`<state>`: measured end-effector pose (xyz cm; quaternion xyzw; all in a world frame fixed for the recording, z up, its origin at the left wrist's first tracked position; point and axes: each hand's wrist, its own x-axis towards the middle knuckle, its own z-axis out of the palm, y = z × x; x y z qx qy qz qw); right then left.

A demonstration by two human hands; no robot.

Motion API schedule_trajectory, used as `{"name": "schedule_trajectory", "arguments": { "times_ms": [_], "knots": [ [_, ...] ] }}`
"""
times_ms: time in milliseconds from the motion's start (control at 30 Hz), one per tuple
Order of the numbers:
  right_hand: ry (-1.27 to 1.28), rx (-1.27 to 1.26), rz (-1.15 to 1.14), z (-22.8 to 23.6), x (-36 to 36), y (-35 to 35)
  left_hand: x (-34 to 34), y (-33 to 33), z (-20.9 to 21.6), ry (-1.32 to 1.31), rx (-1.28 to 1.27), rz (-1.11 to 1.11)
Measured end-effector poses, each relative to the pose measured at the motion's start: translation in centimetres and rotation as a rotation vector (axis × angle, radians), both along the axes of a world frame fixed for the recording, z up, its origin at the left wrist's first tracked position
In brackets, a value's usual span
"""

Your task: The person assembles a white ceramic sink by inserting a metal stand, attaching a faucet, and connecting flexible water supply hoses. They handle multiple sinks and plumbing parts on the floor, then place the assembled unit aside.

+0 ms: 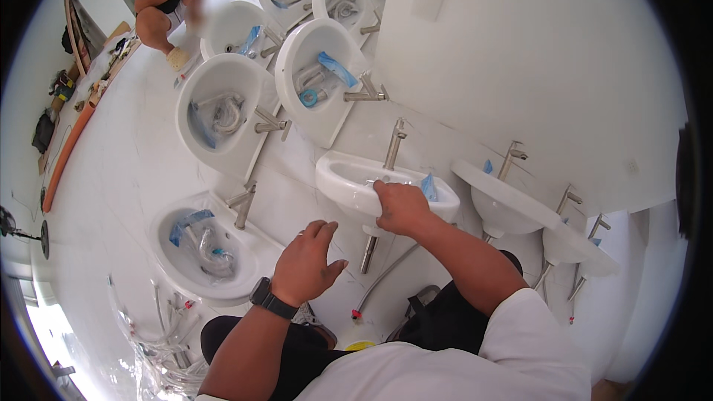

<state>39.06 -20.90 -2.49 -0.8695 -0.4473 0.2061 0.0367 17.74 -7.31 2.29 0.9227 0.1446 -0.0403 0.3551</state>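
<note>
A white ceramic washbasin (342, 191) with a brushed metal faucet (394, 145) is in front of me. My right hand (401, 208) is closed over its near rim, fingertips reaching toward the bowl. Inside the bowl, a blue plastic piece (429, 187) shows at the right; the rest is mostly hidden by the hand. Below hang a metal drain pipe (368, 252) and a grey flexible hose (382, 276) with a red end. To the left of this basin, my left hand (306, 263) hovers with fingers apart, holding nothing. A dark watch (273, 298) is on that wrist.
A basin (167, 263) with bagged parts lies at left, above bagged hoses (174, 341). More basins (189, 126) stand farther back, others (512, 208) lean at right by the white wall (520, 52). An orange pipe (65, 156) lies far left. Another person (167, 0) crouches at the back.
</note>
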Motion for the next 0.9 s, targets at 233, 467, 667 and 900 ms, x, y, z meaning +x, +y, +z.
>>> {"name": "schedule_trajectory", "arguments": {
  "times_ms": [233, 467, 667, 900],
  "knots": [
    [0.040, 0.000, 0.105, 0.0, -6.2, -3.0, 0.0, -2.4, -3.1, -0.133, 0.341, -0.171],
    [0.172, 0.126, 0.131, -0.1, -8.0, -5.9, 1.9, -3.2, -6.6, 0.042, 0.354, -0.333],
    [0.389, 0.240, -0.414, -1.3, -0.4, -11.6, 3.8, -2.6, -7.4, 0.012, 0.295, -0.437],
    [0.350, -0.383, -0.319, -10.6, 5.6, -8.6, 3.8, -2.4, -8.0, -0.063, 0.241, -0.391]
  ]
}}
